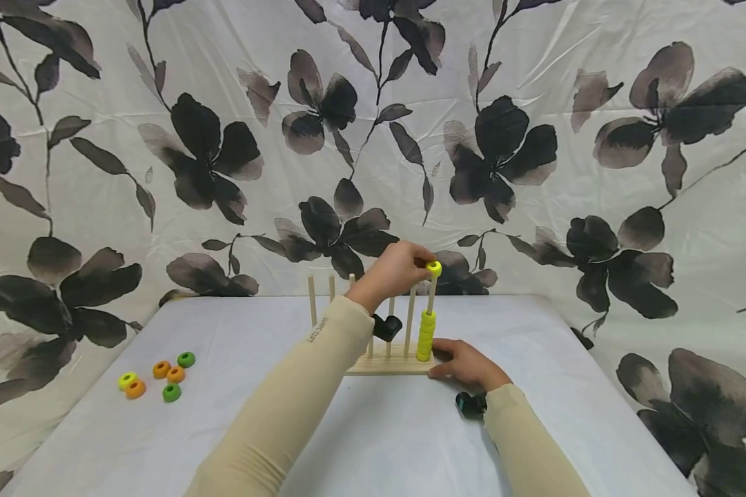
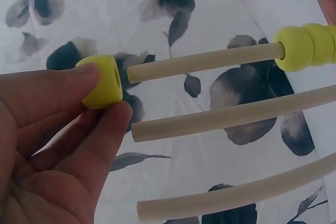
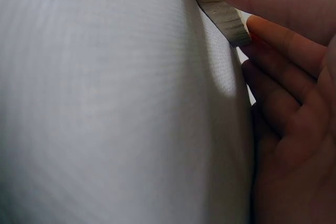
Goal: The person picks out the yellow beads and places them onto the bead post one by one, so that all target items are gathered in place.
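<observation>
My left hand (image 1: 399,270) pinches a yellow bead (image 2: 102,82) between thumb and fingertips at the top of the rightmost peg (image 1: 431,297). In the left wrist view, the bead's hole faces that peg's tip, with a small gap between them. Lower on the same peg sits a stack of yellow beads (image 1: 426,337). The wooden peg stand (image 1: 388,364) has several upright pegs, some partly hidden by my left arm. At its right end my right hand (image 1: 466,364) grips the base, thumb at the front; the right wrist view shows the base's corner (image 3: 231,22) between thumb and fingers.
Left on the white table (image 1: 254,428) lie loose beads: a yellow bead (image 1: 127,380), several orange beads (image 1: 161,369) and two green beads (image 1: 171,393). A floral cloth (image 1: 422,138) hangs behind the table.
</observation>
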The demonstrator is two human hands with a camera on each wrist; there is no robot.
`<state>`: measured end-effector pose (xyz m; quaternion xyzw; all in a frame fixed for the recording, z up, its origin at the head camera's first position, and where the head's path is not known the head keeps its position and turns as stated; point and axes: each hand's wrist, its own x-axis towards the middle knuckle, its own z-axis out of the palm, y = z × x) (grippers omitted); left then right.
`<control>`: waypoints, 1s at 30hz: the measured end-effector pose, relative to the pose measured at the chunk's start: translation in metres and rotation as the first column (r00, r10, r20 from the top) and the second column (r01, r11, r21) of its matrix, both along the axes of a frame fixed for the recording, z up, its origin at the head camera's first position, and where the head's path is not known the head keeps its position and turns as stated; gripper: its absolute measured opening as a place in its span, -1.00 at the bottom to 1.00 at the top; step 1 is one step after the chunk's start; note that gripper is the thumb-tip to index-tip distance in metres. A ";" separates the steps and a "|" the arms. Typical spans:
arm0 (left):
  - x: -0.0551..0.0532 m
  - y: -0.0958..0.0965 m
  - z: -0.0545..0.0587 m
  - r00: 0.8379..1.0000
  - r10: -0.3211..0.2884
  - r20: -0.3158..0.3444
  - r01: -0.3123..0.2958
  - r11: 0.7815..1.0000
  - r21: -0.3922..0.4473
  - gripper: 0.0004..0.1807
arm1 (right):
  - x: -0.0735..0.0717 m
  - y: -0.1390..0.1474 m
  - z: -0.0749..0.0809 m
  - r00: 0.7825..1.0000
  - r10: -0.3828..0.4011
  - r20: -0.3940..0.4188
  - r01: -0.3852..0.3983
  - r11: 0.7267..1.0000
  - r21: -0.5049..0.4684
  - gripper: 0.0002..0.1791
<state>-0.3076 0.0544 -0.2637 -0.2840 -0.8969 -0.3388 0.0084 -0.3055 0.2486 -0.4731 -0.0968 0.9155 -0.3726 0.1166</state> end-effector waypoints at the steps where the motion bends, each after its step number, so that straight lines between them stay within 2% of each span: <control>1: -0.001 0.001 -0.001 1.000 0.000 0.000 0.000 1.000 -0.001 -0.65 | 0.000 0.000 0.000 1.000 0.001 -0.001 -0.001 1.000 0.002 -0.20; 11: -0.005 0.006 -0.003 0.999 -0.012 -0.031 0.010 0.999 -0.047 -0.66 | 0.000 0.000 0.000 1.000 0.004 0.005 -0.004 1.000 -0.005 -0.22; 30: -0.005 0.006 -0.003 1.000 -0.014 -0.028 0.011 0.997 -0.080 -0.66 | 0.000 0.000 0.000 1.000 -0.006 0.006 0.006 1.000 -0.001 -0.22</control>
